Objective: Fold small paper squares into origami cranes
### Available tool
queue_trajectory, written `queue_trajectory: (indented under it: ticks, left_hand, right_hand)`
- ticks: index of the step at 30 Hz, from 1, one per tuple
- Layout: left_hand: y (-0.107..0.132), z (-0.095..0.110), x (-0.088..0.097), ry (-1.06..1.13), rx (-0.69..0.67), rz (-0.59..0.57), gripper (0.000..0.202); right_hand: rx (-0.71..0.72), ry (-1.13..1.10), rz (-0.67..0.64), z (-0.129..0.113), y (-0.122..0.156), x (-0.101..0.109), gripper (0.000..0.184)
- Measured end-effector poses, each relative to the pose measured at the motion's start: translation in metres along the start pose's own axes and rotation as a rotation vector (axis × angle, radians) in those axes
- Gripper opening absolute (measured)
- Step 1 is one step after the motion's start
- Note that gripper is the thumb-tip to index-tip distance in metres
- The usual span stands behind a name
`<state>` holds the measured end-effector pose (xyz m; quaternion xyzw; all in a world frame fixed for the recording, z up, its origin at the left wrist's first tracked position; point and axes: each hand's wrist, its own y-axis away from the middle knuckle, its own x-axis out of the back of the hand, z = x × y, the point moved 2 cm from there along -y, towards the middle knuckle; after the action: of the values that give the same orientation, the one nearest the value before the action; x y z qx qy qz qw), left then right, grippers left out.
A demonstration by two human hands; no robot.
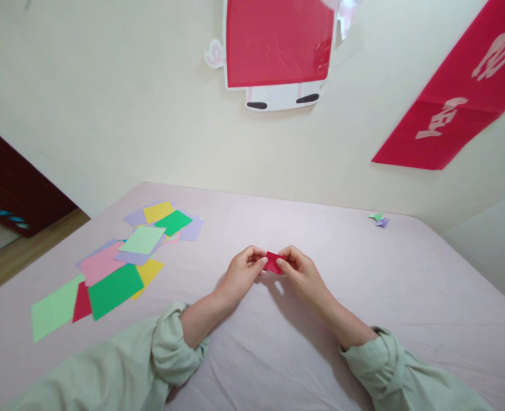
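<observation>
Red paper piece (273, 262): located mid-scene, held between both hands over the cloth-covered surface (428, 274). Left hand (243, 269) pinches its left edge narrowly, thumb in front and fingers curled behind; right hand (300, 271) grips the right side likewise, its thumb lying over the visible face. The item is small and appears folded (layer count cannot be told, as the fingertips cover both ends).

Handling assessment: judged very light, thin and easily creased, somewhat stiffer wherever layers stack. Slipping seems a minor concern; tearing or a stray crease under hard pressure seems the greater one. Recommended hold is a light thumb-and-finger pinch at opposite left and right edges, leaving the middle free.

Surroundings: loose coloured sheets (115, 290) lie overlapping to the left, well apart from the hands. At far right rest a small green piece (377, 216) and a purple piece (381, 223), close together.
</observation>
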<state>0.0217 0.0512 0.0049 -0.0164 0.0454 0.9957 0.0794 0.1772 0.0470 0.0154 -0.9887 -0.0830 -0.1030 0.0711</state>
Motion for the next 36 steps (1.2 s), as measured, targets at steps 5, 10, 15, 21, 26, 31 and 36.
queue_trajectory:
  ticks: [5,10,15,21,26,31,36]
  left_hand:
    - [0.000,-0.005,-0.001,-0.011,0.119,-0.048,0.031]
    - [0.001,-0.002,0.000,-0.019,0.050,-0.064,0.028]
    - [0.002,-0.002,0.002,-0.123,-0.066,-0.085,0.018]
    - [0.005,0.005,0.003,-0.312,-0.208,-0.121,0.013]
    - [0.006,0.011,0.005,-0.415,-0.279,-0.135,0.013]
    - [0.005,0.011,0.004,-0.323,-0.246,-0.077,0.011]
    - [0.007,0.013,0.001,-0.260,-0.276,-0.041,0.008]
  right_hand:
    - [-0.024,-0.104,0.025,-0.001,-0.001,0.003,0.028]
    - [-0.088,-0.181,0.033,0.003,-0.001,0.003,0.034]
    - [-0.071,-0.161,0.023,0.002,-0.001,0.003,0.035]
    - [0.032,-0.066,0.042,-0.002,-0.002,0.006,0.029]
    - [0.039,-0.032,0.029,-0.003,-0.002,0.007,0.027]
    - [0.039,-0.001,0.042,-0.004,-0.001,0.006,0.026]
    - [0.066,0.055,0.054,-0.003,0.003,0.002,0.018]
